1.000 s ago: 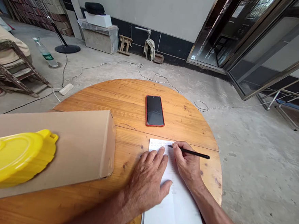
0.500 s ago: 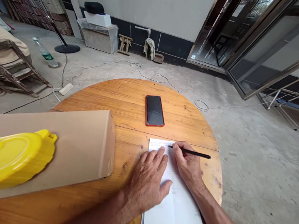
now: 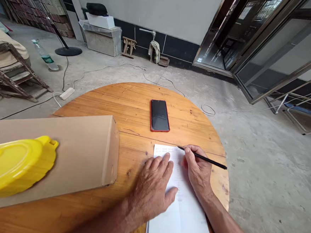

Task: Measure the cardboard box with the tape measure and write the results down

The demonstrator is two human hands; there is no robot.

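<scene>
A white sheet of paper (image 3: 180, 221) with rows of small handwriting near its top lies on the round wooden table (image 3: 135, 104). My left hand (image 3: 156, 184) rests flat on the sheet's left side, fingers stretched out and thumb apart. In my right hand (image 3: 198, 169) is a slim black pen (image 3: 211, 160), pinched between thumb and fingers. Its tip is at the top of the sheet, right of the written lines; whether it touches the paper I cannot tell. Beyond the sheet lies a dark-screened phone (image 3: 159, 115) in a red case.
A cardboard box (image 3: 83, 154) takes up the table's left side, with a yellow plastic object (image 3: 21, 164) with a red button on top. On the floor are a plastic bottle (image 3: 46, 56), a power strip (image 3: 67, 93) and loose cables. A folding chair (image 3: 12, 71) stands at left.
My right hand has shifted slightly right and up with the pen, whose tip now sits nearer the sheet's top edge. The left hand stays in place on the paper.
</scene>
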